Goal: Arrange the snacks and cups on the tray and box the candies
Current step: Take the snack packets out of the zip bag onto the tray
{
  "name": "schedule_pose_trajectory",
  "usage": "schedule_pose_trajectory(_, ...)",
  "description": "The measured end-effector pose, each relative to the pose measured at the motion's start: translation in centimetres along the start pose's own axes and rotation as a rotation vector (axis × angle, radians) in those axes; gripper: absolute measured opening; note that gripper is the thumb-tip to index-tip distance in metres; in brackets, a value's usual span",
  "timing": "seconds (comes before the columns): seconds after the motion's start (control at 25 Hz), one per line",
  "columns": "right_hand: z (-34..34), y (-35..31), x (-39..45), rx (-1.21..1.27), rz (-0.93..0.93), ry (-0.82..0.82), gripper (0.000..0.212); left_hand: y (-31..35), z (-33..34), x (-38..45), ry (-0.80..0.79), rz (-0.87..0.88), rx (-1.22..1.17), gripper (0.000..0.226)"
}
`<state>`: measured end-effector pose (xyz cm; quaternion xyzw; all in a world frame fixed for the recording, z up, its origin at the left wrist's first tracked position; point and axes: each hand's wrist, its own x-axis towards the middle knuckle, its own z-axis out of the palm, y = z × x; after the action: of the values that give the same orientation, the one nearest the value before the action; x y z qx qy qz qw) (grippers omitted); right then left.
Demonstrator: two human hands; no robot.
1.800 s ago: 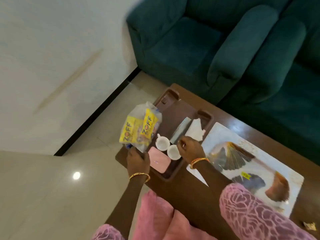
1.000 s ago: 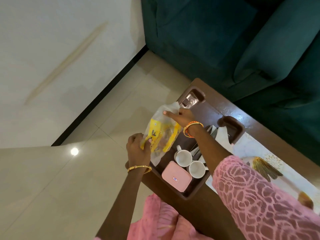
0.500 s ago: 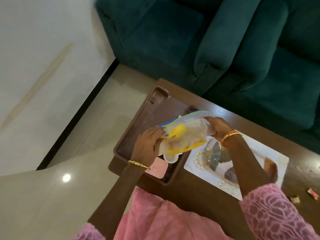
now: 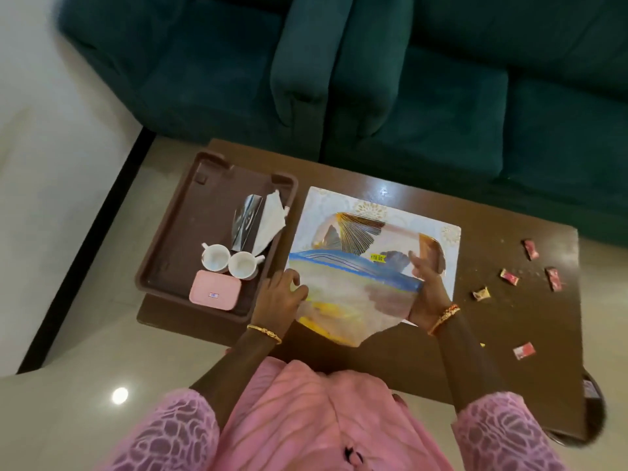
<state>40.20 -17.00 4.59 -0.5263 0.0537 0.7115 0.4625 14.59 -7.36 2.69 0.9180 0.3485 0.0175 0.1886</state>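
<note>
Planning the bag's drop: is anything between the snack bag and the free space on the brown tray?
Nothing visible. Both hands, left hand and right hand, hold the snack bag beside the brown tray, whose left half is bare; cups sit right.

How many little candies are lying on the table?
5: four candies in a loose group on the table's right side, one nearer the front edge. Others may be hidden.

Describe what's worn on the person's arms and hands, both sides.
Both arms are bare from wrist to above the elbow. The left hand has a thin gold bangle at the wrist; the right hand has a gold bangle with red and orange in it. The pink sleeves have a lacy cut-out pattern. No rings or gloves are visible.
</note>
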Motion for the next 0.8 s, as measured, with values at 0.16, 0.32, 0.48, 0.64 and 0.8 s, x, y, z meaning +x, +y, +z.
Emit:
schedule_pose_trajectory(0.16,-0.7,2.8,-0.1,-0.52,0.131,0.091,0.021,3.4,2.2,-0.5,-0.064,-0.133,-0.03,0.016)
schedule_pose_trajectory(0.32,-0.5,3.9,-1.0,-0.625,0.104,0.107,0.027,4.8,3.6,-1.0,-0.056,-0.303,-0.102,0.012)
schedule_pose_trajectory(0.48,-0.5,4.4,-1.6,-0.737,-0.037,0.04,0.017,6.2,4.1,-1.2,-0.036,-0.428,-0.224,0.02)
schedule_pose_trajectory(0.64,1.1,4.6,-1.5,-0.774,-0.062,0.024,0.018,8.8,3.2,-1.3,0.015,-0.788,-0.684,0.055)
schedule_pose_trajectory(0.8,3.0,5.1,-1.7,-0.888,-0.144,0.056,0.019,9.4,2.5,-2.1,-0.225,-0.926,-0.686,0.042)
